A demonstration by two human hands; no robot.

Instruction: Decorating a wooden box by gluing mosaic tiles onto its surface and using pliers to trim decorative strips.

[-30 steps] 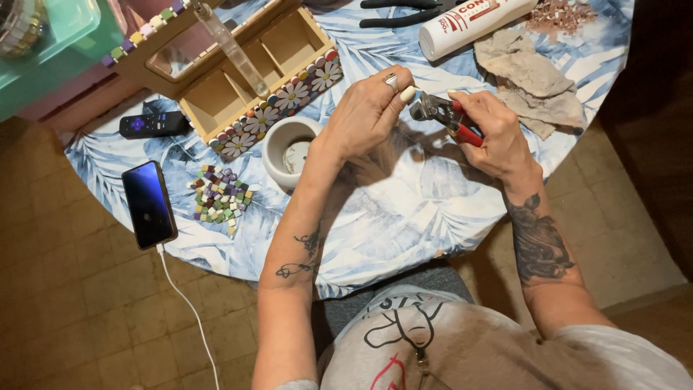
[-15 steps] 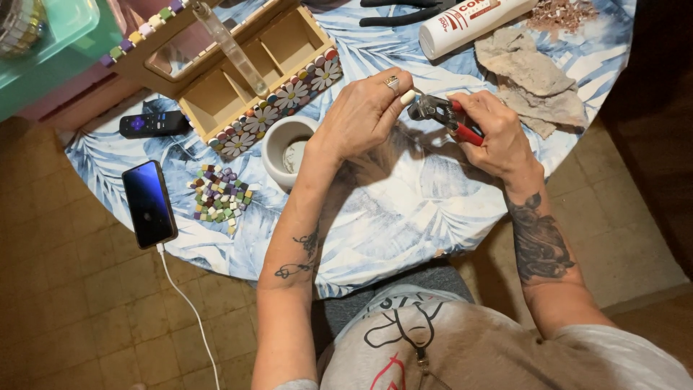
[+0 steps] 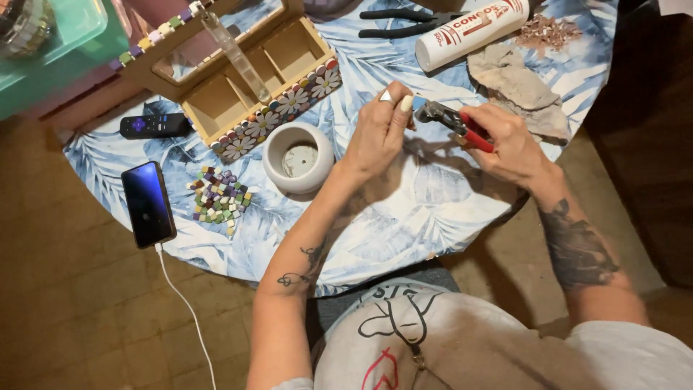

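**Head view: nippers held over a leaf-print bench**

Head camera looked down on a round bench [image 3: 404, 217] covered in a blue-and-white leaf-print cloth. The right hand [image 3: 516, 144] was wrapped around the red handles of a pair of tile nippers [image 3: 451, 119], whose metal head pointed toward the left hand. The left hand [image 3: 382, 130] was pinched shut at the nipper head, fingertips together; whatever small piece it held was too small to make out. Both hands hovered just above the cloth.

Relative to the nippers: a white ceramic bowl [image 3: 297, 157] stood near, on the left-hand side. Beyond the bowl lay a heap of small coloured mosaic tiles [image 3: 219, 195], and farther out a dark smartphone [image 3: 148, 204] on a white cable. A wooden compartment box [image 3: 249, 87] trimmed with daisy mosaic sat up and to the left, with a black remote [image 3: 155, 126] beside it. A white tube [image 3: 473, 25], black pliers [image 3: 404, 23] and a crumpled grey cloth [image 3: 516, 83] lay above the nippers.
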